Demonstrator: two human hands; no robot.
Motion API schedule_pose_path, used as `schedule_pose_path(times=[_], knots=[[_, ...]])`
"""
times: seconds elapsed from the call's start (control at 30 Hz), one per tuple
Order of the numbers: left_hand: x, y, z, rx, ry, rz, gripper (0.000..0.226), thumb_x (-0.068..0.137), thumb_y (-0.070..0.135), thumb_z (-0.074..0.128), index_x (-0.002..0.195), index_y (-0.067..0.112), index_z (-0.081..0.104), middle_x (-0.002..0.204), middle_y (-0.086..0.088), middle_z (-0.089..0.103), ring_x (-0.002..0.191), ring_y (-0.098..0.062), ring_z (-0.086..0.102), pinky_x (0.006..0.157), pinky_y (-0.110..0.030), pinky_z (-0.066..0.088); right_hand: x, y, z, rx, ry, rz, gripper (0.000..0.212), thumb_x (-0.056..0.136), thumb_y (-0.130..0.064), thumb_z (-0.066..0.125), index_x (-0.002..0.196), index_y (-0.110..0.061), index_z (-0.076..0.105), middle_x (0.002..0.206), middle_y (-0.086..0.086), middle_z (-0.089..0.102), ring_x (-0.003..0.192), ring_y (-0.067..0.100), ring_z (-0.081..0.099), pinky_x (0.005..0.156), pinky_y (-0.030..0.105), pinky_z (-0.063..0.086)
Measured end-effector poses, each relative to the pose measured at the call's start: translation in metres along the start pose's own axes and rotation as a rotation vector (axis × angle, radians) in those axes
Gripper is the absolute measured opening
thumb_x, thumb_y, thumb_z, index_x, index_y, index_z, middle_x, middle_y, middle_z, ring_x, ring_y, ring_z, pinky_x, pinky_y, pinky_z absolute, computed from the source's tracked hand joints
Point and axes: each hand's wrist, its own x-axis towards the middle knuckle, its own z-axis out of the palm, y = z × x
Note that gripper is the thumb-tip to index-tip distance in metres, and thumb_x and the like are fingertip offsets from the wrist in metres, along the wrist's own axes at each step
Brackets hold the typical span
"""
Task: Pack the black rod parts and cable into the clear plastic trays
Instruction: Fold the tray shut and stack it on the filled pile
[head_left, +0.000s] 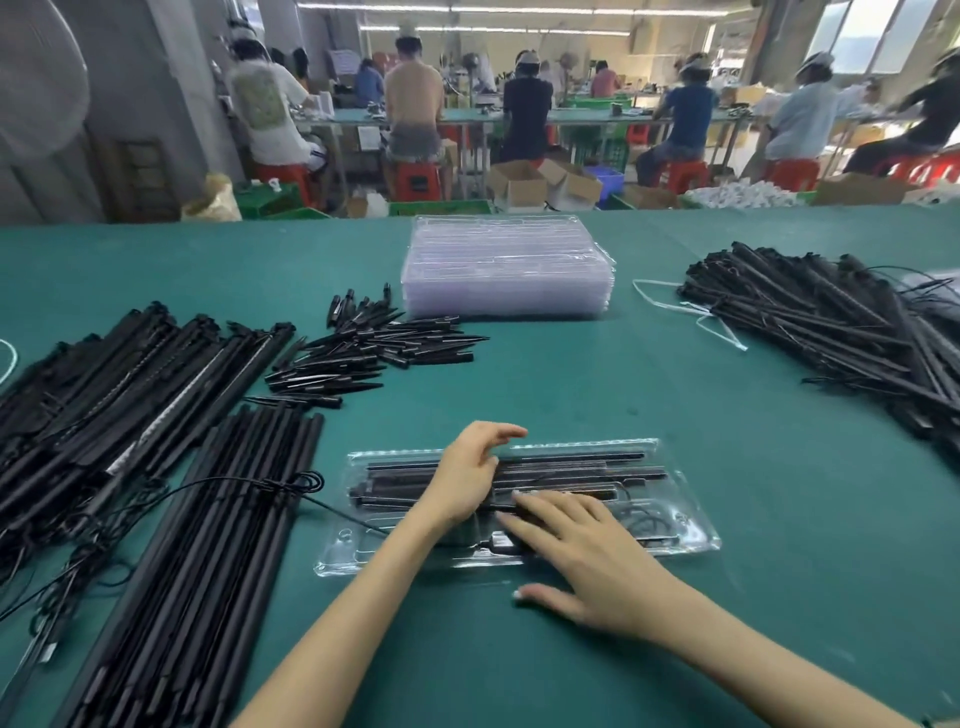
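Hands (470, 475) (576, 551) flat on tray (691, 525)

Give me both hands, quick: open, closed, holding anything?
Left hand: open, loosely curved over the black rod parts in the clear plastic tray.
Right hand: open, fingers flat on that tray's parts.

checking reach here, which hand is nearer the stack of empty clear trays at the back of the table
Left. The left hand lies over the far half of the open tray, more directly below the stack of empty trays. The right hand rests on the tray's near side, farther back.
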Motion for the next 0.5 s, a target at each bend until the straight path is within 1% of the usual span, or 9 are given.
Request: schedule_pose_path(times=[0.07,0.1,0.17,0.23,0.3,0.37,0.43,0.47,0.5], knots=[[-0.002,0.001,-0.003,0.129,-0.032,0.066,0.046,0.086,-0.016,0.046,0.115,0.015,0.065,0.122,-0.003,0.055,0.118,-0.011,0.051,0.106,-0.022,0.036,0.009,-0.001,0.005,0.04,0.07,-0.01,0.048,0.079,-0.052,0.066,0.113,-0.018,0.068,0.114,0.001,0.067,0.098,0.019,0.065,0.08,0.029,0.054],[-0.003,-0.001,-0.006,0.189,-0.027,0.093,0.04,0.087,-0.01,0.052,0.113,0.016,0.066,0.12,-0.001,0.055,0.116,-0.011,0.051,0.105,-0.023,0.037,0.013,0.0,0.006,0.024,0.1,-0.033,0.041,0.077,-0.045,0.067,0.106,-0.016,0.07,0.107,0.002,0.068,0.09,0.02,0.066,0.074,0.029,0.055],[-0.006,-0.007,-0.01,0.368,-0.01,0.125,0.029,0.093,0.01,0.058,0.12,0.018,0.063,0.122,0.002,0.056,0.117,-0.013,0.051,0.104,-0.027,0.036,0.02,0.003,0.009,-0.042,0.158,-0.107,0.031,0.078,-0.037,0.058,0.095,-0.014,0.071,0.095,0.003,0.068,0.078,0.021,0.064,0.064,0.029,0.053],[-0.009,-0.016,-0.012,0.629,-0.02,0.074,0.042,0.096,0.037,0.052,0.136,0.025,0.049,0.133,0.008,0.051,0.129,-0.012,0.041,0.111,-0.033,0.026,0.023,0.003,0.011,-0.071,0.176,-0.138,0.028,0.077,-0.033,0.054,0.088,-0.013,0.07,0.089,0.003,0.068,0.074,0.021,0.064,0.063,0.028,0.052],[-0.006,-0.02,-0.015,0.78,-0.056,0.001,0.054,0.094,0.054,0.046,0.14,0.028,0.041,0.136,0.008,0.046,0.13,-0.012,0.036,0.11,-0.036,0.021,0.02,0.001,0.013,-0.076,0.232,-0.108,0.024,0.077,-0.032,0.057,0.088,-0.015,0.07,0.095,0.002,0.069,0.081,0.02,0.065,0.072,0.029,0.052],[0.004,-0.018,-0.021,0.806,-0.13,-0.066,0.059,0.09,0.058,0.049,0.138,0.024,0.042,0.131,0.001,0.046,0.127,-0.017,0.037,0.104,-0.037,0.026,0.012,-0.003,0.015,-0.052,0.32,0.004,0.018,0.077,-0.034,0.063,0.088,-0.019,0.066,0.098,-0.003,0.066,0.089,0.018,0.063,0.081,0.033,0.046],[0.018,-0.014,-0.029,0.742,-0.236,-0.156,0.058,0.087,0.058,0.056,0.128,0.019,0.048,0.123,-0.005,0.049,0.12,-0.022,0.043,0.097,-0.037,0.035,0.002,-0.006,0.017,-0.033,0.381,0.193,0.024,0.077,-0.043,0.063,0.078,-0.02,0.055,0.085,-0.004,0.058,0.08,0.021,0.056,0.073,0.034,0.035],[0.024,-0.013,-0.034,0.696,-0.266,-0.184,0.052,0.084,0.06,0.058,0.115,0.018,0.053,0.112,-0.006,0.052,0.11,-0.024,0.049,0.089,-0.036,0.039,-0.002,-0.005,0.019,-0.022,0.385,0.313,0.032,0.076,-0.05,0.06,0.071,-0.021,0.048,0.075,-0.003,0.053,0.072,0.022,0.05,0.068,0.034,0.031],[0.028,-0.013,-0.037,0.663,-0.264,-0.193,0.049,0.082,0.062,0.06,0.1,0.017,0.051,0.099,-0.004,0.052,0.095,-0.024,0.052,0.078,-0.035,0.041,-0.004,-0.002,0.019,0.011,0.375,0.444,0.038,0.075,-0.055,0.057,0.064,-0.022,0.042,0.066,-0.004,0.048,0.066,0.023,0.046,0.065,0.034,0.028]])
